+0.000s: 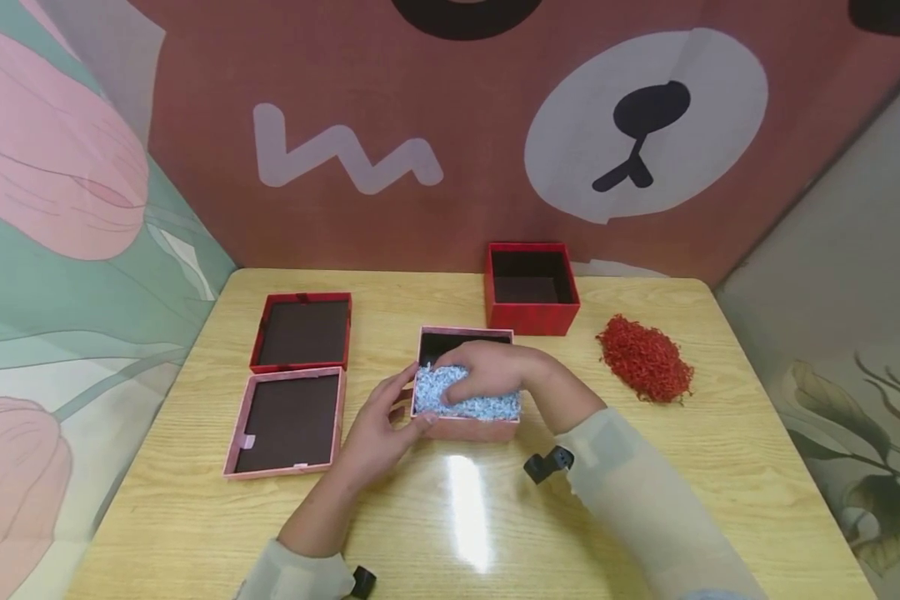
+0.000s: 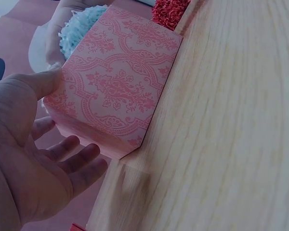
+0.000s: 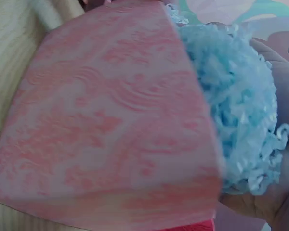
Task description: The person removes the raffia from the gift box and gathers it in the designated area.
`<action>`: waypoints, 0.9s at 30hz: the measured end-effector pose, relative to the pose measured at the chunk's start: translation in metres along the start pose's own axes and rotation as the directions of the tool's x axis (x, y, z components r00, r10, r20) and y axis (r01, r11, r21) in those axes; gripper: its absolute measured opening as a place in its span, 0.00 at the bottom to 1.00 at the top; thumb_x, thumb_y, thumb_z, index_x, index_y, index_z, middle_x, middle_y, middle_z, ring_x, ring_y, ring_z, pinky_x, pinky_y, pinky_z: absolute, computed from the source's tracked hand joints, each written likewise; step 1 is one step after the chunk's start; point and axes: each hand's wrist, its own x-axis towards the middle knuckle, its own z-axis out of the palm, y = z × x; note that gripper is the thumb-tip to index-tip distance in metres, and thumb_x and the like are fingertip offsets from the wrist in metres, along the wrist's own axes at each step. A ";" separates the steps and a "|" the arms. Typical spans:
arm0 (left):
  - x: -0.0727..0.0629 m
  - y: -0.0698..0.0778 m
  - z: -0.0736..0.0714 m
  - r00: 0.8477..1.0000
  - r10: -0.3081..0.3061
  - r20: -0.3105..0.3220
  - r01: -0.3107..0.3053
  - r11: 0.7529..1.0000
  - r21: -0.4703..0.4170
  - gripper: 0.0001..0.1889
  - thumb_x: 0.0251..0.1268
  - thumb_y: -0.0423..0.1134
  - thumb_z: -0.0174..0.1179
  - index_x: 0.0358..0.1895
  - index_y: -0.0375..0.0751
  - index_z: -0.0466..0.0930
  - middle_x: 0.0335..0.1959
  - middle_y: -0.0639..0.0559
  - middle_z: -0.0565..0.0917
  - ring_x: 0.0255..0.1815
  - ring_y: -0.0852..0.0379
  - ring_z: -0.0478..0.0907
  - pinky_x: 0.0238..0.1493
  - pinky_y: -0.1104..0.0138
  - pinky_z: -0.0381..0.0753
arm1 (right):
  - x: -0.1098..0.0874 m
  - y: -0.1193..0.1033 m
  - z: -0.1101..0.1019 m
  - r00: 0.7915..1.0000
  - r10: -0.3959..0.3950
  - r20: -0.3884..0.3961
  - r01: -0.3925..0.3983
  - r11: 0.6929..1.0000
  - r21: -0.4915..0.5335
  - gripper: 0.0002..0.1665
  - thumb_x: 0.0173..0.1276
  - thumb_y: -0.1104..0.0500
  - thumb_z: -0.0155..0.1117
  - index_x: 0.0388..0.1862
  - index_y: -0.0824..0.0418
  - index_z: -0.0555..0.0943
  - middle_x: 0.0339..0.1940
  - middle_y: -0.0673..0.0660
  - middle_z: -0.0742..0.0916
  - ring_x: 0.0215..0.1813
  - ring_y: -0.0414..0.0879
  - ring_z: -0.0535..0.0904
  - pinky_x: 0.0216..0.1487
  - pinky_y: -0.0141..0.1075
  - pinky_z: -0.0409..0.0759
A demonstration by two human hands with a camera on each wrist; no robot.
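Observation:
A pink patterned box (image 2: 118,82), without its lid, stands near the middle of the table. Light blue shredded paper (image 3: 233,106) fills its near part and bulges over the rim; the dark inside shows at the far end. My left hand (image 1: 381,429) holds the box at its near left corner, thumb at the front rim and fingers along the left side. From the right, my right hand (image 1: 487,371) reaches over the box and grips the shredded paper, with curved fingers and thumb around part of it. Some fingertips are hidden by the paper.
Left of the box lie an upturned pink lid (image 1: 288,421) and a red lid (image 1: 303,333) behind it. A red box (image 1: 532,318) stands open at the back. Red shredded paper (image 1: 645,358) is heaped at the right. A printed wall (image 1: 345,225) borders the wooden table (image 1: 607,517).

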 end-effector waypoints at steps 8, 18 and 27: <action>0.000 0.001 -0.001 1.000 -0.017 0.000 0.017 1.000 -0.003 0.40 0.67 0.49 0.72 0.79 0.70 0.62 0.74 0.56 0.69 0.72 0.47 0.72 0.72 0.48 0.74 | -0.014 0.003 -0.014 0.998 0.035 -0.048 -0.033 0.999 0.040 0.39 0.62 0.35 0.72 0.71 0.45 0.79 0.65 0.45 0.81 0.62 0.45 0.75 0.66 0.48 0.79; -0.001 0.001 -0.001 1.000 -0.015 0.004 0.015 1.000 -0.013 0.40 0.68 0.50 0.71 0.79 0.70 0.62 0.76 0.55 0.68 0.72 0.44 0.72 0.72 0.48 0.74 | -0.030 0.009 -0.028 0.995 -0.031 -0.091 0.044 0.989 0.142 0.33 0.63 0.39 0.74 0.66 0.45 0.82 0.56 0.44 0.84 0.56 0.45 0.79 0.59 0.45 0.82; 0.000 -0.001 -0.002 1.000 -0.012 0.011 0.012 1.000 -0.023 0.41 0.67 0.51 0.72 0.80 0.69 0.61 0.76 0.55 0.67 0.72 0.44 0.71 0.72 0.47 0.73 | -0.053 0.022 -0.040 0.988 0.030 -0.152 -0.003 0.985 0.175 0.40 0.60 0.39 0.77 0.69 0.49 0.80 0.65 0.50 0.82 0.64 0.50 0.76 0.65 0.55 0.79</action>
